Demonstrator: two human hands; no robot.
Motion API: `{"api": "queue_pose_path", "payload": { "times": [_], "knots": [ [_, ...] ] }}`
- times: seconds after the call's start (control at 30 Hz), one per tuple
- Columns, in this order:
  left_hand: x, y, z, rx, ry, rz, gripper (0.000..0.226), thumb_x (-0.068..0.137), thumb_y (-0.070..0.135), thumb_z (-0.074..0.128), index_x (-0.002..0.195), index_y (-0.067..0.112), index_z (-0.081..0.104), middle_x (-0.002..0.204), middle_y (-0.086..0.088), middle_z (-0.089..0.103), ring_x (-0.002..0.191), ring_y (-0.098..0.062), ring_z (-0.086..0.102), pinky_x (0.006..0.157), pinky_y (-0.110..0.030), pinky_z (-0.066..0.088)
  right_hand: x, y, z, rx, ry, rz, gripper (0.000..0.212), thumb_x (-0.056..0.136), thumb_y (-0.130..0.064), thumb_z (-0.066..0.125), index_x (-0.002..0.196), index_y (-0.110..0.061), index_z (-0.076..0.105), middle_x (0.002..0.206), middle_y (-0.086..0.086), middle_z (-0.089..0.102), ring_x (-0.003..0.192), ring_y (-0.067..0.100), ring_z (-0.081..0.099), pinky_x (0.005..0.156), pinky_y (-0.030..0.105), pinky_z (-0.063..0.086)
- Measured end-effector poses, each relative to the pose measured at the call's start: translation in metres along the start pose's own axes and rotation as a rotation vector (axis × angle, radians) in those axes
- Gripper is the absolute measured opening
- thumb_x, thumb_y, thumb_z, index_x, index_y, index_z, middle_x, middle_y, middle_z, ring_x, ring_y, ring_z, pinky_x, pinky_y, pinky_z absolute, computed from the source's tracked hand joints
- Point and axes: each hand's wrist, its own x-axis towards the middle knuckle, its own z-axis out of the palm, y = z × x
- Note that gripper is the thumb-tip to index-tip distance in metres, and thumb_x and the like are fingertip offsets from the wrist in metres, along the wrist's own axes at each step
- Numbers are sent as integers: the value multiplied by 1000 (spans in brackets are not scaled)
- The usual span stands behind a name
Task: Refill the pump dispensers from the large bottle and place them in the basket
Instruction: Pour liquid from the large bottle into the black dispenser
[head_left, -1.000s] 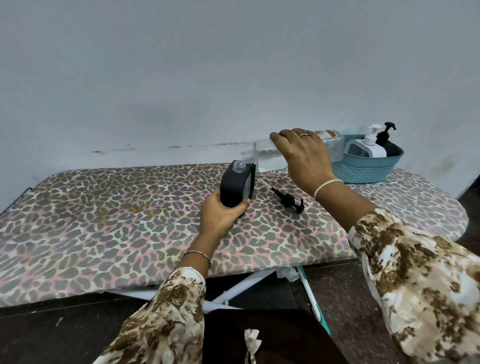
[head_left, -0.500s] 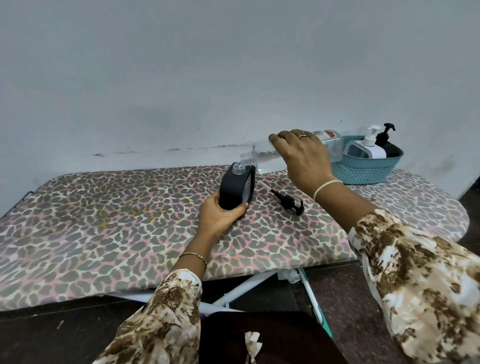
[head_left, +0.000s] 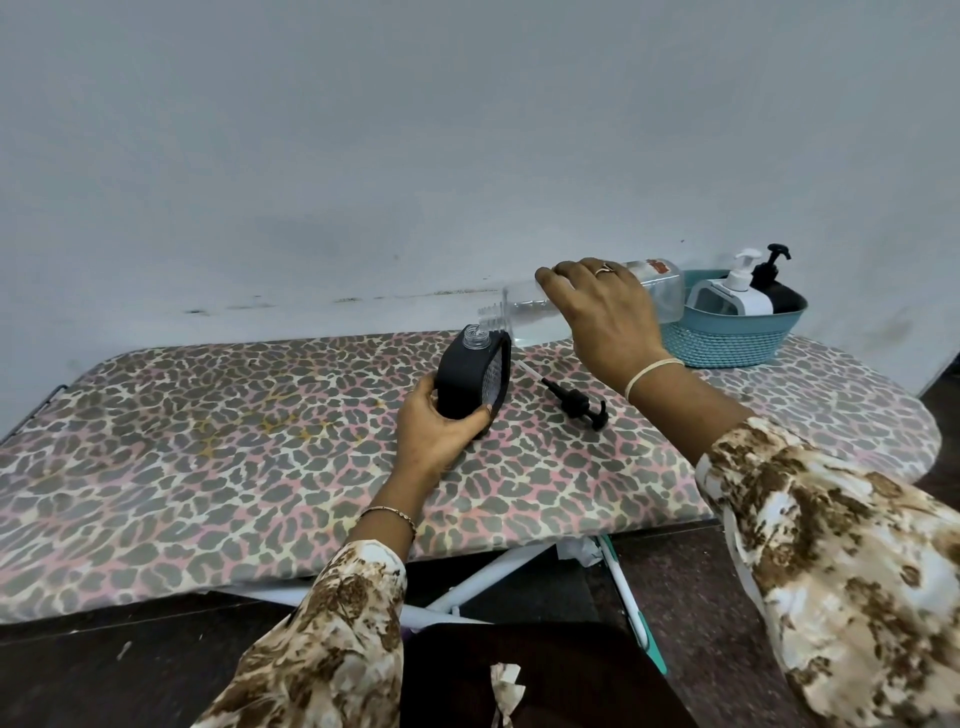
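Long loose sleeves, cream-white fabric with brown mottled blotches: left sleeve (head_left: 332, 639), right sleeve (head_left: 831, 561). Thin gold-toned beaded bracelet (head_left: 389, 514) at left wrist. Plain pale band (head_left: 652, 371) around right wrist. Ring (head_left: 604, 268) on finger of right hand (head_left: 602, 312).

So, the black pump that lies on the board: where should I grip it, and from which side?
Pinch the pump at its thick collar, from above. It lies flat on the board, thin tube toward the dispenser, nozzle toward you; the collar looks the sturdiest part, with both sides free.
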Motion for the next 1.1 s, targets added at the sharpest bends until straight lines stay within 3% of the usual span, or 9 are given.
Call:
{"api": "queue_pose_path", "payload": {
  "times": [0.07,0.13,0.23,0.3,0.8,1.1],
  "knots": [
    [-1,0,0,2,5,5,56,71,12,82,119,20,53,106,-5,68,87,-26,70,76,-38,60,0,0,0,-3,-4,3,63,63,9,66,122,-10,53,112,13,64,93,33,61,83,39,48],
    [-2,1,0,1,6,14,56,72,10,81,120,17,54,105,-1,66,89,-18,68,76,-27,59,-1,0,0,-2,-10,4,63,64,9,65,123,-10,52,112,13,64,95,33,61,84,39,47],
    [-2,3,0,-14,2,-2,52,74,6,80,120,12,56,102,2,64,77,3,62,61,-8,51,-1,-1,-1,-9,-17,1,63,65,9,65,124,-10,52,112,13,63,95,32,61,85,40,47],
    [-1,3,0,-21,2,-17,50,75,3,78,120,8,56,99,2,64,70,8,59,56,-4,46,0,-1,-1,-15,-18,-3,65,63,9,67,123,-10,52,111,13,64,93,32,61,84,39,47],
    [-1,3,-1,-8,6,-30,50,74,4,78,120,5,58,100,0,64,73,6,58,55,-3,45,0,0,-4,-19,-6,-15,63,63,10,64,122,-10,52,110,12,64,94,32,60,84,39,47],
    [-2,4,0,-25,-3,-63,51,76,4,77,121,3,56,99,0,63,56,13,60,50,-4,44,1,-1,-5,-30,-14,-27,64,63,10,65,123,-10,51,110,13,63,93,33,60,84,40,47]
  ]
}}
